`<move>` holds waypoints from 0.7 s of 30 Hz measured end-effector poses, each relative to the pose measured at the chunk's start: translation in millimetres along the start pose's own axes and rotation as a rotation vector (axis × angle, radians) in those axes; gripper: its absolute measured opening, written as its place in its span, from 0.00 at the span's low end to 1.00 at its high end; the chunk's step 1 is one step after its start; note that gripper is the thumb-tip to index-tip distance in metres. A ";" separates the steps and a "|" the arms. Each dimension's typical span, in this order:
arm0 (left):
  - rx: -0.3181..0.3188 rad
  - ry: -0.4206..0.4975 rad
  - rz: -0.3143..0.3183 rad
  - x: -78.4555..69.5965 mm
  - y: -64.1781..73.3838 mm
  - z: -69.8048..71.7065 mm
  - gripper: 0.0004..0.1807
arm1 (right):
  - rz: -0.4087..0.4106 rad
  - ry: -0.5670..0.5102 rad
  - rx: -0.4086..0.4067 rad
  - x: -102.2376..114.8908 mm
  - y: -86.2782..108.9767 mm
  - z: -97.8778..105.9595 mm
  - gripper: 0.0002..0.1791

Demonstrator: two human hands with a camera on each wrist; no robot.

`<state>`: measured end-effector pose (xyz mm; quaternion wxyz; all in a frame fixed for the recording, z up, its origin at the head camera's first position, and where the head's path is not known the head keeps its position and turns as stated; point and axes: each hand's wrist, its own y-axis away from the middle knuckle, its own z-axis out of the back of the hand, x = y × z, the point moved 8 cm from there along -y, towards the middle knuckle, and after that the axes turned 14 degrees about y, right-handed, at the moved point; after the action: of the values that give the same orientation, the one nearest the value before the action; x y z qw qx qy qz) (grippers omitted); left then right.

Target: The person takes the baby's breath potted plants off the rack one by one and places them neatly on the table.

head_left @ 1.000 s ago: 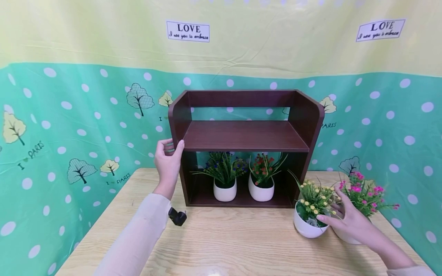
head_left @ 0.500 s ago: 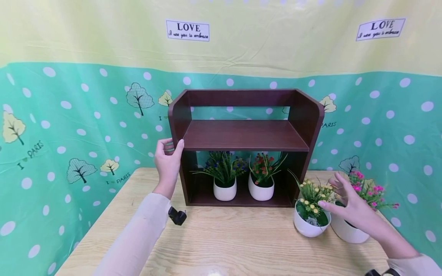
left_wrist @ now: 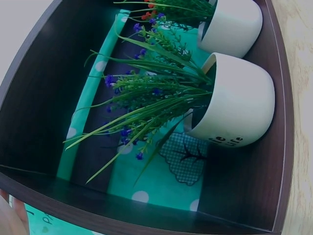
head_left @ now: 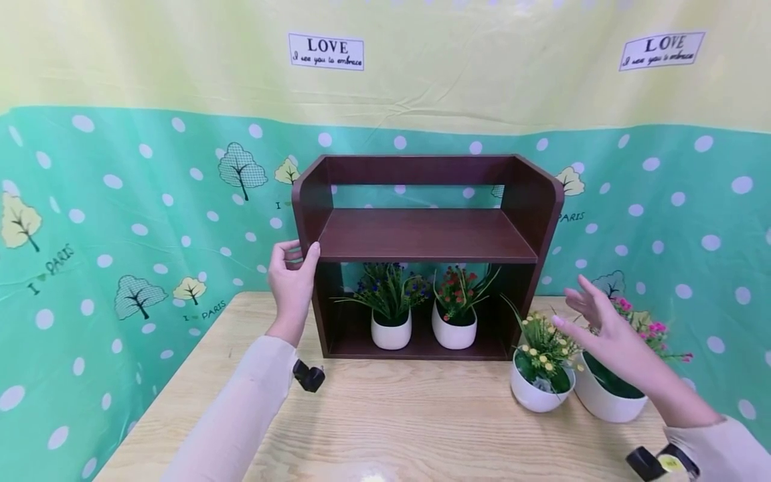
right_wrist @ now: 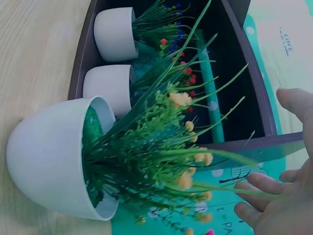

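A dark brown two-tier wooden shelf stands on the table. My left hand holds its left side panel, thumb on the front edge and fingers around the outer side. My right hand hovers over the pots at the right with fingers spread, holding nothing. Below and left of it is a white pot of yellow flowers, its blooms close to the fingers in the right wrist view. Partly behind that hand stands a white pot of pink flowers.
On the lower tier sit a white pot with blue-purple flowers and a white pot with red flowers. A patterned curtain hangs behind the wood-grain table.
My right hand has lifted up and away from the yellow and pink flower pots, uncovering more of the pink one's pot. My left hand has stayed on the shelf.
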<state>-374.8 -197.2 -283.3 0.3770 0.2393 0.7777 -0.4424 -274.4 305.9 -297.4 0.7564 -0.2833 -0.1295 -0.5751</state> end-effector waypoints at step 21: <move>0.007 -0.003 0.011 2.0 -0.1 -0.7 0.24 | 0.023 0.042 -0.033 35.3 -48.6 26.4 0.48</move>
<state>-376.3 -196.5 -284.6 0.3799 0.2442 0.7742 -0.4434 -306.1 284.4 -244.1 0.7609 -0.2852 -0.1008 -0.5741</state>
